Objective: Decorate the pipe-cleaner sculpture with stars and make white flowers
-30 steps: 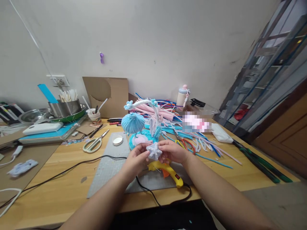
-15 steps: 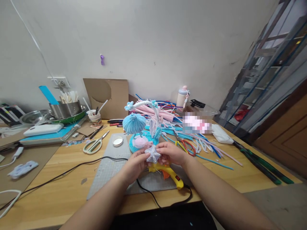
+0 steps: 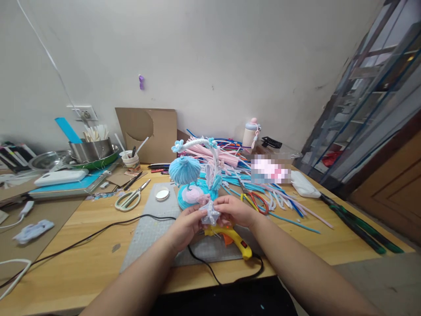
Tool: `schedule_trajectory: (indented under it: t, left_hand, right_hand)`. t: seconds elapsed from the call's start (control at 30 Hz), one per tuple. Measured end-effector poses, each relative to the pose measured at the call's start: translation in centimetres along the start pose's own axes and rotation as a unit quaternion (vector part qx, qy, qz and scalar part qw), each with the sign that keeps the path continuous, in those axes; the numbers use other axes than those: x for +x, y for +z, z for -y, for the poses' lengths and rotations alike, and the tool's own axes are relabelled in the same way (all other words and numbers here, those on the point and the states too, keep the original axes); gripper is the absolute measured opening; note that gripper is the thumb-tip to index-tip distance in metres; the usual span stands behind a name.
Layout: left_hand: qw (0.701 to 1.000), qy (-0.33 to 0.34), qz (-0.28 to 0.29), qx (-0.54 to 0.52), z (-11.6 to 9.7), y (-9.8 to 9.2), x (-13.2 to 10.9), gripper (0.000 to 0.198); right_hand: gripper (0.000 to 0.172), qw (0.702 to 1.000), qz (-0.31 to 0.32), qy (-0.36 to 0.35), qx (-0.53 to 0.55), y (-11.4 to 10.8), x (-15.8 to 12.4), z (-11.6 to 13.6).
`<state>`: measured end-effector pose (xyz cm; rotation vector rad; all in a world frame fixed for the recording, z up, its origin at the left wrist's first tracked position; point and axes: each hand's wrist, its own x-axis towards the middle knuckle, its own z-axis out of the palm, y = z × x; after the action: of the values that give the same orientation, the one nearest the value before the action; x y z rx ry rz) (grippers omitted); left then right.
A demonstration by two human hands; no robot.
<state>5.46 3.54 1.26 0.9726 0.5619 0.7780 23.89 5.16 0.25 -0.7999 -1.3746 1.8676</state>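
Observation:
Between my two hands is a small pale lilac, star-shaped piece (image 3: 210, 213) with a shiny, dotted surface. My left hand (image 3: 191, 219) pinches its left side, and my right hand (image 3: 235, 211) grips the right edge; some fingertips are hidden behind it. Just beyond stands a blue and white pipe-cleaner lamp-like craft (image 3: 184, 170) with an arched stem, a hanging blue shade and a round blue base with a pink patch. Below my hands a yellow hot glue gun (image 3: 235, 240) lies on the grey cutting mat (image 3: 148, 239).
White-handled scissors (image 3: 129, 200) and a small round dish (image 3: 162, 194) lie to the left. Behind are bundled pipe cleaners (image 3: 226, 156), with red-and-yellow scissors (image 3: 256, 202) near my right hand. Green-handled cutters (image 3: 358, 226) rest at the right edge. A black cord (image 3: 108, 235) crosses the table.
The star-shaped piece has tilted slightly in my fingers, and my left fingers have shifted a little on it. Both hands stay in about the same place.

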Motion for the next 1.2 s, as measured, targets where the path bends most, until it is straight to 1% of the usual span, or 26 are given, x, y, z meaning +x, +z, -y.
schedule_trajectory:
  t: [0.23, 0.4, 0.57, 0.77, 0.9, 0.97, 1.07, 1.2]
  left_hand:
    - [1.0, 0.005, 0.011, -0.001, 0.1, -0.2, 0.1, 0.025]
    - [1.0, -0.003, 0.012, -0.015, 0.1, -0.2, -0.1, 0.032]
    - [0.999, -0.014, 0.032, -0.017, -0.1, 0.2, 0.0, 0.023]
    - [1.0, -0.015, -0.005, -0.02, 0.0, -0.1, 0.2, 0.023]
    - [0.999, 0.027, -0.029, -0.014, -0.7, -0.8, 0.1, 0.022]
    - [0.998, 0.038, -0.044, -0.008, -1.0, -1.0, 0.1, 0.021]
    - [0.997, 0.04, -0.055, 0.03, -1.0, -1.0, 0.1, 0.022]
    - [0.992, 0.049, -0.067, 0.098, -0.7, -0.8, 0.3, 0.031]
  right_hand:
    - [0.028, 1.0, 0.0, -0.005, -0.017, 0.1, 0.0, 0.1]
    - [0.028, 0.999, 0.004, -0.003, -0.039, 0.0, 0.1, -0.1]
    - [0.027, 0.998, 0.009, 0.001, -0.061, 0.0, 0.2, -0.3]
    - [0.026, 0.998, -0.004, -0.006, -0.068, 0.0, 0.1, -0.1]
    - [0.028, 0.997, -0.021, -0.026, -0.064, -0.3, -0.1, 0.2]
    - [0.029, 0.997, -0.029, -0.037, -0.068, -0.4, -0.1, 0.3]
    - [0.029, 0.995, -0.032, -0.045, -0.089, -0.3, -0.1, 0.2]
    - [0.028, 0.989, -0.031, -0.059, -0.13, 0.3, -0.1, 0.1]
